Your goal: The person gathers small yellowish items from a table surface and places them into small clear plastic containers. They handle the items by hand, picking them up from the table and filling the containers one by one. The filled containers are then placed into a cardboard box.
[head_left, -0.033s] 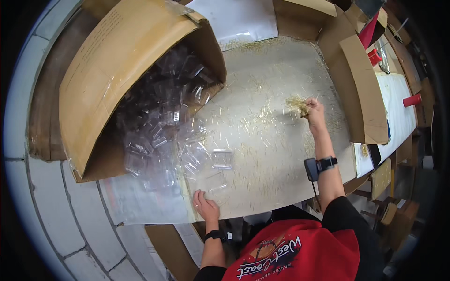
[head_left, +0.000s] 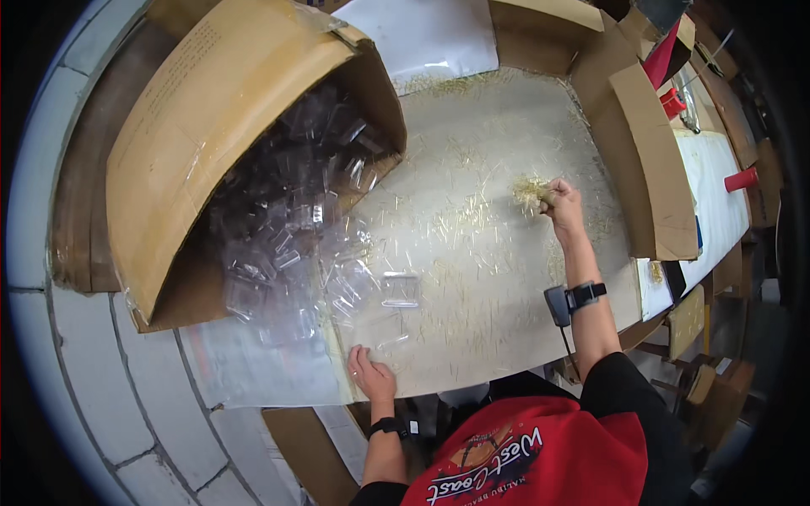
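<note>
To my left I have a surface of large, pale grey rectangular blocks (head_left: pixel 97 371) with dark joints, whether wall or floor I cannot tell, and beside it a dark brown wooden board (head_left: pixel 80 194). In front of me spreads a flat, pale grey worktop (head_left: pixel 523 97) with a soft sheen, and a glossy white panel (head_left: pixel 430 34) at its far edge catches a bright glint. To my right stand a white-topped side table (head_left: pixel 713 181) and, nearer me, brown wooden furniture (head_left: pixel 717 405) in dimmer light.
</note>
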Motion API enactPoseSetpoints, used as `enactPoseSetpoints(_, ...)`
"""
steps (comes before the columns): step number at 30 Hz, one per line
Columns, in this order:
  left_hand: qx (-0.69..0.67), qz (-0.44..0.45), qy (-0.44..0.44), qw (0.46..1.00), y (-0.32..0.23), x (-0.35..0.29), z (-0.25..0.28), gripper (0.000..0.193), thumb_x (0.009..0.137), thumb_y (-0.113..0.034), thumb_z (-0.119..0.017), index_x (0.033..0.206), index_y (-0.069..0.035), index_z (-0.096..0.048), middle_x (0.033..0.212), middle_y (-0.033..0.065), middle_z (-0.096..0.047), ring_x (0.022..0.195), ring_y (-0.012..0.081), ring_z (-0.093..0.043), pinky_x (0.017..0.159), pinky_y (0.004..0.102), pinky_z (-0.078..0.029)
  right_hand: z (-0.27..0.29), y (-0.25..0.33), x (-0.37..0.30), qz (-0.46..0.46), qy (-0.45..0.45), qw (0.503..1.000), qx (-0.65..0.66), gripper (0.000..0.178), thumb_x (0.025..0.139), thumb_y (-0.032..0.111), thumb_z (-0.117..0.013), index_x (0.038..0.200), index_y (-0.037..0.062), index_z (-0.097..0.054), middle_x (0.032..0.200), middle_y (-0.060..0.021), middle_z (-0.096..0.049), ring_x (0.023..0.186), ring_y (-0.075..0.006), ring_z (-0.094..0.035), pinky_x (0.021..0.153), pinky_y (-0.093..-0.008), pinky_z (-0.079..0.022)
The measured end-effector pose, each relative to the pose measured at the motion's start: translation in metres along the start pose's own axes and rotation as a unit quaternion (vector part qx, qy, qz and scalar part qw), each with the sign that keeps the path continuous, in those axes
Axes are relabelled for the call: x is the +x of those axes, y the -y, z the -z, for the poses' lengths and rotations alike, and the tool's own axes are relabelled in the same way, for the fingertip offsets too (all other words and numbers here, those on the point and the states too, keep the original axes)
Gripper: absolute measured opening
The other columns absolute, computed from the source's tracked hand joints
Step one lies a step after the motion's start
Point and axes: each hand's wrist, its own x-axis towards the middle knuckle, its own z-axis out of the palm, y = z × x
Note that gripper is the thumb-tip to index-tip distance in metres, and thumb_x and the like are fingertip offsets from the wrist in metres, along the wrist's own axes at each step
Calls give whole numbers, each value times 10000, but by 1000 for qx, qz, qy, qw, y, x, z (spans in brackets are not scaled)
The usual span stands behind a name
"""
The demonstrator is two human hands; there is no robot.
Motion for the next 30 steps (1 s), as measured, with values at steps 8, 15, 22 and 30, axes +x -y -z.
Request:
enactPoseSetpoints(8, -3, 2, 6, 1000, 1, 0, 3, 352, 719, -12, -453, 1065, 15, -514, 1189, 199, -472, 1110, 402, -435, 964, 480, -336, -3, 3, 4, 23, -24, 998, 59, 98, 816, -33, -546, 810, 57, -506, 660, -30, -535, 525, -105, -498, 491, -254, -445)
enactPoseSetpoints(15, -6, 0, 11, 1000, 2, -2, 3, 346, 721, -9, -452, 1061, 12, -518, 1188, 197, -471, 1121, 400, -430, 967, 478, -336, -4, -6, 17, -17, -53, 996, -69, 90, 826, 0, -584, 788, 69, -541, 643, -9, -529, 480, -81, -442, 450, -245, -389)
enactPoseSetpoints(22, -3, 3, 14, 1000, 4, -6, 3, 346, 721, -8, -454, 1059, 17, -518, 1177, 198, -477, 1119, 398, -435, 964, 478, -341, -8, -8, 16, -22, -62, 997, -48, 130, 800, -20, -633, 875, 36, -543, 680, -34, -563, 499, -86, -479, 466, -245, -404)
enactPoseSetpoints(30, 4, 1, 7, 1000, 4, -4, 1, 361, 721, -10, -451, 1076, 18, -510, 1181, 192, -478, 1110, 396, -437, 958, 476, -343, -9, 0, 15, 3, -48, 999, -6, 149, 778, -14, -667, 867, 23, -553, 659, -37, -573, 490, -84, -487, 461, -240, -409)
